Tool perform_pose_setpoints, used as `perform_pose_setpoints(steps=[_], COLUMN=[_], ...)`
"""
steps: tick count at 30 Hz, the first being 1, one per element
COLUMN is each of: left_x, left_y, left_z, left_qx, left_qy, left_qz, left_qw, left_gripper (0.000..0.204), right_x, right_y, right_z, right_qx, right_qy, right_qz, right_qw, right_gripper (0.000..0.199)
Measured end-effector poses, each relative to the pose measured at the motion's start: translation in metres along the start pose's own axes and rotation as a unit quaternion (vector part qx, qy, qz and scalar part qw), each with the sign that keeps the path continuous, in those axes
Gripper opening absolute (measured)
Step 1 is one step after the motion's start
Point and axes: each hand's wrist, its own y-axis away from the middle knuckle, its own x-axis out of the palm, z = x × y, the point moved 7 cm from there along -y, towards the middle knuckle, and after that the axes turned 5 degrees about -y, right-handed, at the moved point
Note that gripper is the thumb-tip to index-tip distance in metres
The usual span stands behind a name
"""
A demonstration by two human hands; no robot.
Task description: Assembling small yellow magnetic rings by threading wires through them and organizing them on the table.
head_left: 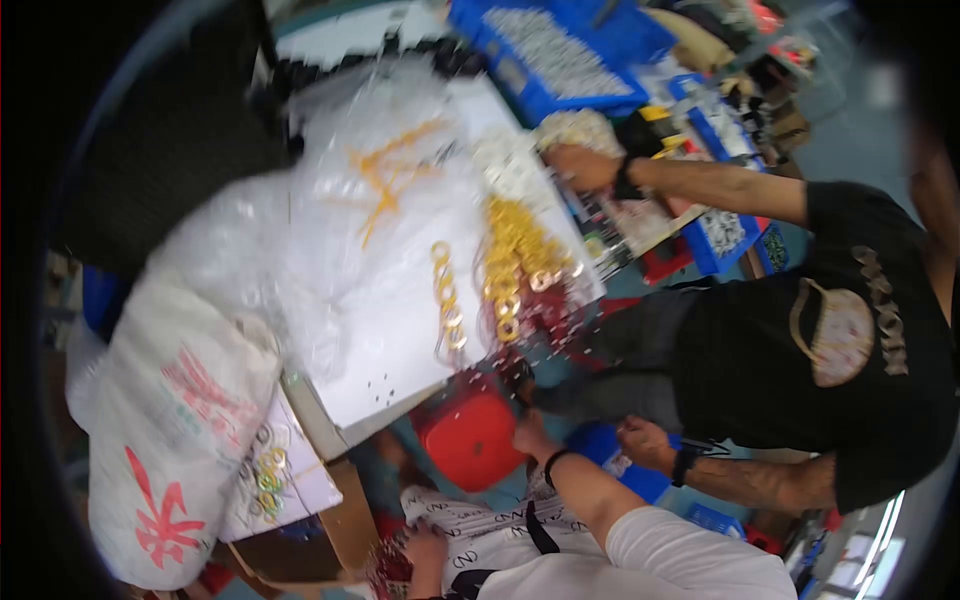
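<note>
My left hand [425, 549] is low over my patterned shorts, fingers curled around a bundle of thin dark red wires [388, 568] that hangs beside my leg. Farther up, my right hand [533, 436], with a black band on its wrist, is at the right edge of a red stool [472, 440]. Motion smears its fingers, so whether it grips the stool is unclear. On the white tabletop [385, 385] lie a row of gold discs [447, 295] and a larger pile of gold discs [515, 245]. Dark red wires [548, 318] spill over the table's corner.
A co-worker in a black shirt [790, 340] stands at the right, one arm reaching across the table. Blue bins [560, 60] of small pale parts stand at the back. Clear plastic bags [330, 200] and a white sack [180, 430] fill the left. Below is an open cardboard box [345, 525].
</note>
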Motion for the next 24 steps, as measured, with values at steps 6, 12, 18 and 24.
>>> perform_pose_setpoints(steps=[6, 12, 18, 24], left_x=[0.044, 0.034, 0.047, -0.007], left_y=[-0.004, -0.022, -0.007, -0.035], left_z=[0.122, 0.085, 0.085, 0.059], left_qx=[-0.088, -0.102, -0.097, -0.097], left_qy=[0.033, 0.033, 0.008, -0.025], left_qz=[0.024, 0.000, 0.060, -0.050], left_qw=[0.995, 0.994, 0.993, 0.994], left_gripper=[0.069, 0.076, 0.085, 0.092], right_x=[-0.056, -0.038, 0.026, 0.061], right_y=[-0.078, -0.112, -0.070, -0.045], right_z=[0.182, 0.221, 0.267, 0.260], right_qx=[0.041, -0.190, -0.173, -0.152], right_qy=[-0.160, -0.197, 0.024, 0.043], right_qz=[0.106, 0.325, 0.333, 0.335], right_qw=[0.981, 0.906, 0.927, 0.929], right_gripper=[0.084, 0.092, 0.105, 0.105])
